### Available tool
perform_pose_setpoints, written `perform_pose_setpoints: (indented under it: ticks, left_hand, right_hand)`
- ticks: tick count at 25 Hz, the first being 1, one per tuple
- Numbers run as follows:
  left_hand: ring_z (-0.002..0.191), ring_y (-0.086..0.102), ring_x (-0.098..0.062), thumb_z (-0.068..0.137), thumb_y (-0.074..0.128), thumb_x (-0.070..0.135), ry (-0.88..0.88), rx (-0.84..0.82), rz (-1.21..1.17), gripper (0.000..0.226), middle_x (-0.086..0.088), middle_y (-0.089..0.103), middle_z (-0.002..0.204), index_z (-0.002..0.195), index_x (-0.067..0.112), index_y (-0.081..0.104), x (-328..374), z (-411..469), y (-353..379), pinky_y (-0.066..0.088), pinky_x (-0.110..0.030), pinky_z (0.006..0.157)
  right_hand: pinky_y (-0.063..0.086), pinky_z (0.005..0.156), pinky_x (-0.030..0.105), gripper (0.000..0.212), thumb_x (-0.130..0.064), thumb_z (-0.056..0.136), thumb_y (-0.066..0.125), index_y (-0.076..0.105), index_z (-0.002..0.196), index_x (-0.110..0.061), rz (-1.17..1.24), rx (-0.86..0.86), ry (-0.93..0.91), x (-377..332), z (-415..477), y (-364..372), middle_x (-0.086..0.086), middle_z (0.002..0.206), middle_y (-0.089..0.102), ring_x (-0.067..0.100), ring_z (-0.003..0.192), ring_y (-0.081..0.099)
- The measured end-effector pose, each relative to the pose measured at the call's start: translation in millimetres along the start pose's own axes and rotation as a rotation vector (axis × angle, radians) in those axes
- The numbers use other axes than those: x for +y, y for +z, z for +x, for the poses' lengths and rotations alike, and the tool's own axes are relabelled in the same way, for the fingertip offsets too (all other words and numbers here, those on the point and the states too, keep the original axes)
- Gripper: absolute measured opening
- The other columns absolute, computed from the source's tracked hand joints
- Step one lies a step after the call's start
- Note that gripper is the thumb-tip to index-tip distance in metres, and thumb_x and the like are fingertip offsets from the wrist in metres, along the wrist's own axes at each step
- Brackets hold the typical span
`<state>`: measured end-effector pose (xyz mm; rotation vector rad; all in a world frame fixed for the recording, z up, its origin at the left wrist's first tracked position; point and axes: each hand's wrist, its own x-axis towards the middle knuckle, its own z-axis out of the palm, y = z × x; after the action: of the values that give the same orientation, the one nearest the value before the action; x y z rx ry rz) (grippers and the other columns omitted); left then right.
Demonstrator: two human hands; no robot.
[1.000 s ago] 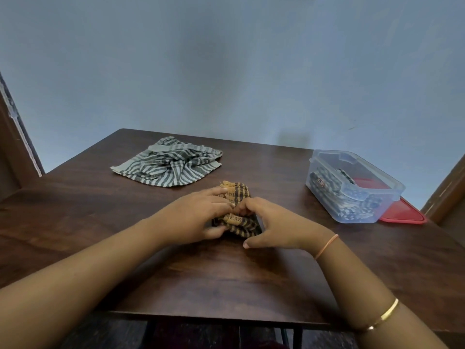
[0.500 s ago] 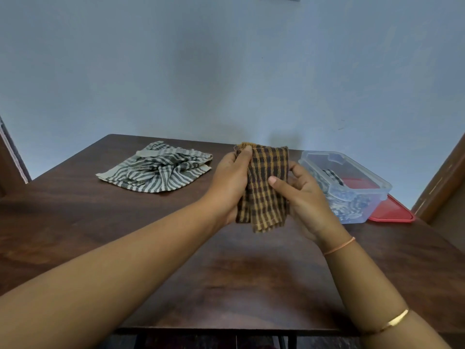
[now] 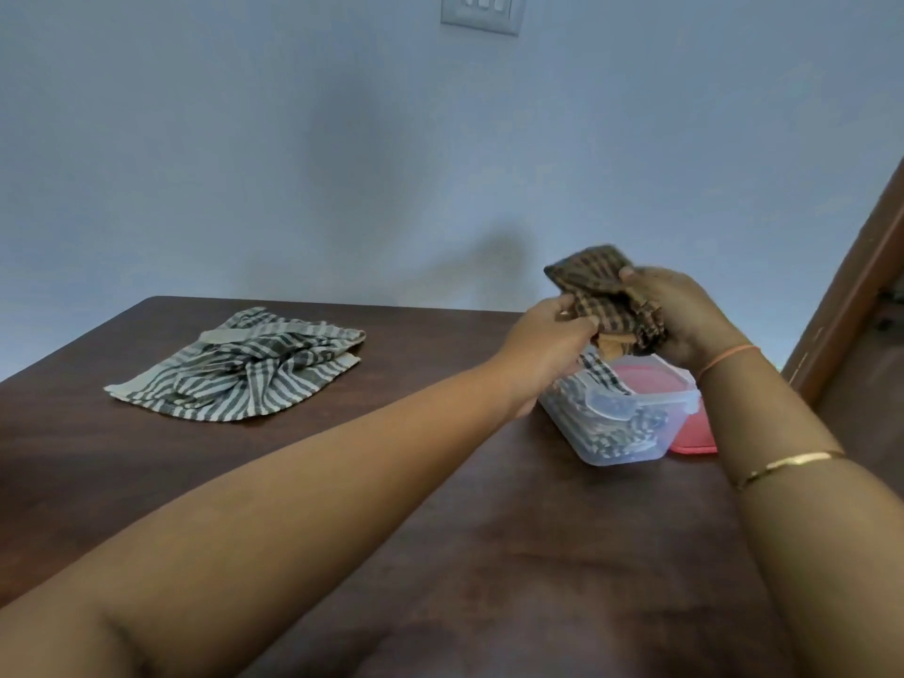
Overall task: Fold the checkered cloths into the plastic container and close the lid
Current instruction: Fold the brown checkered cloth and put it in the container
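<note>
A folded brown-and-orange checkered cloth hangs just above the clear plastic container. My left hand pinches its near lower edge, and my right hand grips its right side. The container sits at the right of the table and holds a folded grey-and-white checkered cloth. A red lid lies flat behind and to the right of the container, partly hidden by it. A crumpled grey-and-white striped cloth lies at the far left of the table.
The dark wooden table has its far edge against a pale blue wall. A wooden door frame rises at the right. A switch plate is on the wall above.
Both hands lifted the brown checkered cloth off the table's middle and carried it right, to above the container. The view has swung up and to the right.
</note>
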<state>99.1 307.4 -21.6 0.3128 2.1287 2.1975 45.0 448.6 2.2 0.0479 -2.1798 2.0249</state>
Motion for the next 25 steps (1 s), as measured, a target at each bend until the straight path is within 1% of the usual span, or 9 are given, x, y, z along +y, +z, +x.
perform_pose_setpoints:
  ticks: [2,3,5,8,13,17,19,22,25]
  left_hand:
    - [0.069,0.049,-0.016,0.089,0.046,0.006,-0.022,0.028,0.265,0.018,-0.001,0.052,0.073,0.078,0.017,0.055,-9.5,9.4,-1.9,0.040,-0.028,0.066]
    - [0.070,0.048,-0.016,0.088,0.045,0.005,-0.025,0.018,0.358,0.019,-0.002,0.052,0.075,0.078,0.015,0.056,-14.7,11.9,-3.5,0.038,-0.027,0.064]
    - [0.095,0.057,-0.019,0.089,0.044,0.005,-0.026,-0.004,0.497,0.023,-0.005,0.062,0.100,0.097,0.010,0.066,-24.2,15.2,-6.5,0.045,-0.027,0.081]
    - [0.125,0.050,-0.022,0.091,0.046,0.011,-0.029,0.001,0.566,0.035,-0.006,0.055,0.134,0.124,0.011,0.060,-33.0,17.0,-11.0,0.041,-0.034,0.105]
    - [0.118,0.054,-0.019,0.093,0.047,0.009,-0.044,-0.065,0.489,0.031,-0.006,0.060,0.127,0.120,0.010,0.062,-41.8,17.9,-15.4,0.043,-0.028,0.096]
    - [0.117,0.053,-0.018,0.092,0.052,0.014,-0.053,0.008,0.482,0.026,-0.004,0.058,0.126,0.116,0.013,0.062,-46.5,15.9,-31.6,0.042,-0.025,0.089]
    - [0.119,0.051,-0.022,0.092,0.049,0.017,-0.024,0.119,0.691,0.025,-0.004,0.055,0.129,0.114,0.018,0.062,-49.3,15.7,-55.0,0.042,-0.027,0.090]
    - [0.124,0.043,-0.031,0.089,0.046,0.016,-0.046,0.278,1.086,0.033,-0.008,0.048,0.134,0.119,0.023,0.059,-57.4,12.6,-110.7,0.040,-0.038,0.101]
    - [0.127,0.039,-0.034,0.089,0.044,0.012,-0.219,0.372,1.317,0.039,-0.013,0.043,0.135,0.126,0.020,0.051,-68.4,1.4,-166.8,0.039,-0.043,0.101]
  right_hand:
    - [0.051,0.074,0.029,0.026,-0.017,0.094,0.052,0.061,0.103,0.006,-0.513,-0.038,0.069,20.0,11.6,-4.4,0.017,0.109,0.062,0.021,0.083,0.066]
    - [0.046,0.086,0.031,0.032,-0.016,0.092,0.056,0.057,0.118,0.004,-0.791,-0.066,0.072,29.2,13.3,-3.8,0.012,0.119,0.058,0.025,0.103,0.060]
    - [0.039,0.092,0.031,0.043,-0.017,0.088,0.062,0.052,0.129,-0.007,-1.025,-0.137,0.038,40.5,16.8,0.7,0.010,0.130,0.056,0.027,0.117,0.052]
    - [0.038,0.080,0.028,0.025,-0.012,0.089,0.057,0.063,0.113,-0.012,-1.051,-0.300,0.053,44.3,19.4,10.9,0.007,0.106,0.062,0.022,0.093,0.053]
    - [0.037,0.082,0.030,0.023,-0.010,0.092,0.048,0.060,0.111,-0.014,-1.337,-0.424,0.095,48.2,25.1,16.7,0.008,0.110,0.060,0.024,0.092,0.051]
    - [0.046,0.080,0.037,0.025,-0.016,0.087,0.048,0.063,0.107,-0.010,-1.384,0.118,-0.238,37.5,19.9,35.8,0.014,0.110,0.062,0.034,0.100,0.057]
    - [0.046,0.080,0.038,0.026,-0.014,0.089,0.045,0.062,0.107,-0.006,-1.263,0.209,-0.410,29.1,12.9,61.6,0.017,0.110,0.060,0.037,0.103,0.055]
    - [0.045,0.077,0.036,0.027,-0.015,0.090,0.042,0.064,0.101,-0.006,-1.172,0.049,-0.533,25.4,4.2,112.3,0.017,0.105,0.063,0.036,0.098,0.058]
    - [0.044,0.070,0.033,0.025,-0.017,0.088,0.042,0.064,0.094,-0.008,-1.152,-0.115,-0.556,36.4,-6.6,157.8,0.013,0.099,0.066,0.034,0.093,0.059]
